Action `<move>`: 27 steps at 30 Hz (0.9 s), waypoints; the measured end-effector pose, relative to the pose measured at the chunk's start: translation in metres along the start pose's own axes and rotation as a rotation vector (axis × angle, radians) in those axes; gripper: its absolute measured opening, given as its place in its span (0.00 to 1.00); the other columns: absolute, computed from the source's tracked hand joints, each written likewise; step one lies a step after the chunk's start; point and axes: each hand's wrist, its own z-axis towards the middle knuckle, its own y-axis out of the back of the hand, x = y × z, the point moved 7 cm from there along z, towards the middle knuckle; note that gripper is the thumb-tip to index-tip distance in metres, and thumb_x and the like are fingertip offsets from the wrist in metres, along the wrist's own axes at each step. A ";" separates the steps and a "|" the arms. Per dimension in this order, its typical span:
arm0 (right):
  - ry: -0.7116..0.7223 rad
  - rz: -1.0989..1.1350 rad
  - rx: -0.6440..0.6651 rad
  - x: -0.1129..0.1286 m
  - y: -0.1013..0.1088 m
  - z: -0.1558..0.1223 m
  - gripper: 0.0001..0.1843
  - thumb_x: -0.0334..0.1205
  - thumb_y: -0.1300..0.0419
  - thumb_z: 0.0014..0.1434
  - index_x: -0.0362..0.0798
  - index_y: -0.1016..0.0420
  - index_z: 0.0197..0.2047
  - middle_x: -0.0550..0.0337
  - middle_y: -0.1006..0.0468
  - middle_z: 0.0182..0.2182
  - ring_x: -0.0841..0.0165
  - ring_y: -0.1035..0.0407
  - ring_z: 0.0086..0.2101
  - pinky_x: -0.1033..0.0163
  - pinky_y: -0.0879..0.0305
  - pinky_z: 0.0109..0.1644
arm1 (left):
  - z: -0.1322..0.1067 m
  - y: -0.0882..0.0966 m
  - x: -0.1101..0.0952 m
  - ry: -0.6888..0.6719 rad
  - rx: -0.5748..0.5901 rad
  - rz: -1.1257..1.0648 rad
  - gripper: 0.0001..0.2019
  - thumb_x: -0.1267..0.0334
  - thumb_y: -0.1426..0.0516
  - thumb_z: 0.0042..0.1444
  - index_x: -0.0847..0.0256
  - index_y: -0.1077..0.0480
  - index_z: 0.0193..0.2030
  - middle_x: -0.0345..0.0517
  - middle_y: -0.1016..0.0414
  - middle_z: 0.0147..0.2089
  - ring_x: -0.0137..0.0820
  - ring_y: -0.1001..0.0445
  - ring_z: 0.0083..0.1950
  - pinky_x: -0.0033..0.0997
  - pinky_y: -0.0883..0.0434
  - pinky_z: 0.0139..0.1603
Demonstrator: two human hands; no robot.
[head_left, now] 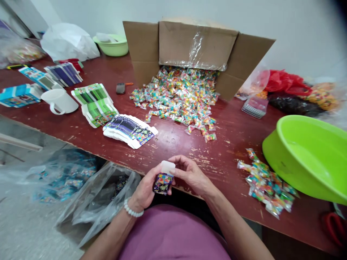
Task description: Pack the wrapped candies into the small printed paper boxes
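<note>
Close to my body, at the table's front edge, my left hand [148, 187] is closed round a small dark purple candy box [163, 183] with colourful print. The box's white end flap [168, 167] stands up. My right hand [189, 172] pinches that flap at its right side with thumb and fingers. Flat purple cartons [130, 130] lie in a fanned stack beyond my left hand, beside flat green cartons [94, 104]. Farther off, a heap of wrapped candies [179, 97] spills from an open cardboard box [196, 45].
A lime green basin [282, 162] stands at right, with a smaller pile of wrapped candies [267, 187] beside it. A white mug [59, 101] is at left. Below the edge sit a plastic-lined carton [94, 202] and a bag of blue packs [65, 180]. Red-handled scissors [334, 227] lie at lower right.
</note>
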 end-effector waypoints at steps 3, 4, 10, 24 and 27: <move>0.073 -0.107 -0.023 -0.002 -0.003 0.002 0.16 0.50 0.32 0.56 0.50 0.28 0.41 0.64 0.25 0.27 0.73 0.32 0.21 0.67 0.34 0.24 | -0.001 0.000 -0.005 -0.104 -0.065 0.095 0.20 0.47 0.42 0.59 0.66 0.27 0.41 0.46 0.23 0.29 0.30 0.27 0.24 0.27 0.28 0.23; 0.146 -0.179 -0.056 0.001 -0.002 0.001 0.14 0.50 0.33 0.57 0.50 0.26 0.39 0.62 0.24 0.28 0.72 0.31 0.22 0.66 0.33 0.25 | -0.002 -0.001 -0.008 -0.134 -0.082 0.115 0.18 0.48 0.42 0.58 0.65 0.27 0.40 0.45 0.24 0.28 0.29 0.27 0.24 0.26 0.28 0.22; 0.437 -0.640 -0.063 0.029 -0.005 -0.009 0.10 0.45 0.43 0.66 0.53 0.21 0.42 0.56 0.19 0.42 0.69 0.27 0.29 0.62 0.30 0.37 | -0.002 -0.006 -0.004 0.043 -0.026 -0.065 0.23 0.42 0.44 0.58 0.64 0.28 0.42 0.47 0.23 0.28 0.31 0.27 0.21 0.29 0.28 0.21; 0.055 -0.202 -0.106 -0.002 -0.004 0.011 0.13 0.47 0.33 0.54 0.45 0.24 0.32 0.58 0.19 0.29 0.74 0.34 0.18 0.67 0.35 0.21 | 0.002 0.000 -0.003 0.006 -0.101 -0.030 0.32 0.38 0.48 0.59 0.67 0.27 0.52 0.49 0.22 0.30 0.31 0.26 0.23 0.26 0.29 0.19; 0.080 -0.290 -0.130 0.004 -0.003 0.009 0.11 0.46 0.35 0.57 0.46 0.22 0.35 0.59 0.20 0.26 0.73 0.32 0.18 0.67 0.36 0.21 | 0.002 0.005 0.000 0.021 -0.135 -0.014 0.29 0.39 0.46 0.58 0.68 0.25 0.47 0.48 0.22 0.28 0.29 0.27 0.21 0.26 0.29 0.19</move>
